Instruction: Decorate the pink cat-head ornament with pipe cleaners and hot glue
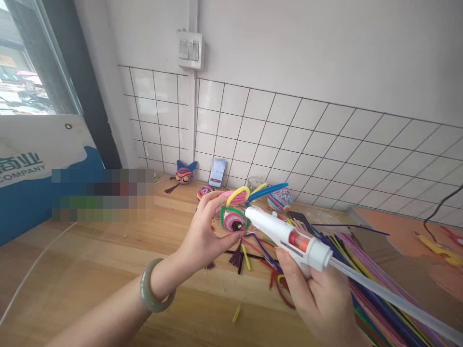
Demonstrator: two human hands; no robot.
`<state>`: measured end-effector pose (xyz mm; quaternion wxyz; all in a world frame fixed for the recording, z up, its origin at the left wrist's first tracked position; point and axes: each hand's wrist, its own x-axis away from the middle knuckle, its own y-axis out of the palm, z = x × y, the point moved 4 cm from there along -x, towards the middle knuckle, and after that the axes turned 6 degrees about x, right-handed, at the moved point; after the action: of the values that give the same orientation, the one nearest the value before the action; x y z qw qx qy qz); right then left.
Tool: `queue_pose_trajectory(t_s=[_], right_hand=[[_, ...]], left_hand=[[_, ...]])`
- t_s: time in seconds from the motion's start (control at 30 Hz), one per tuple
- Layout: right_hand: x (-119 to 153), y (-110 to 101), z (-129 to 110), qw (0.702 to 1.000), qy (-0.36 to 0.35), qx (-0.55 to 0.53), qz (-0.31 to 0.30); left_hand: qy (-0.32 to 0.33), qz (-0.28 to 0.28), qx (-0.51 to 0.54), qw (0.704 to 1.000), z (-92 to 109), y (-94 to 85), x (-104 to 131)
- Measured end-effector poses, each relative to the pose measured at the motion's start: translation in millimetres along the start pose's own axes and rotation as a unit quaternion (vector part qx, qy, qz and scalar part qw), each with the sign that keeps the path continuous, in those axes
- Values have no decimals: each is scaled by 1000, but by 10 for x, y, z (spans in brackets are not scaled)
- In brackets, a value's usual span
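My left hand point(208, 229) grips a pipe-cleaner ornament point(232, 218) with pink and grey coils, a green edge and a dark spot, its fingers curled round the side. Yellow and blue pipe-cleaner loops point(269, 191) stick up from its top. In my right hand point(318, 294) is a white hot glue gun point(275, 229) with a clear glue stick point(390, 296) running out of its back. The gun's nozzle points left at the ornament's upper right; whether it touches, I cannot tell. Dark tassels point(237, 255) show below the ornament.
Finished-looking coiled ornaments, one with blue ears point(184, 172) and one light blue and pink point(280, 199), stand near the wall. A phone point(217, 172) leans there. Bundled pipe cleaners point(383, 308) lie at right, with cut pieces point(246, 258) on the wooden table point(144, 260). A white cable point(34, 270) crosses the left.
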<state>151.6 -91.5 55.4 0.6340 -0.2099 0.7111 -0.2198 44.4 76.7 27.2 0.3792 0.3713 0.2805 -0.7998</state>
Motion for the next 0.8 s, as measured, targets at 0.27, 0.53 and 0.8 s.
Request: queue_pose_trajectory(t_s=[0.27,0.53,0.8], right_hand=[[-24,-15,-23,1000,-4,-11,13],[-6,-7,9,1000,1,-6,5],[25,7,-2,1000,-5,-6,-6]], left_hand=[[0,2,15,1000,2,-11,4],[7,1,6,1000,-4,1,-9],[-3,-7,-8,1000,2,1,0]])
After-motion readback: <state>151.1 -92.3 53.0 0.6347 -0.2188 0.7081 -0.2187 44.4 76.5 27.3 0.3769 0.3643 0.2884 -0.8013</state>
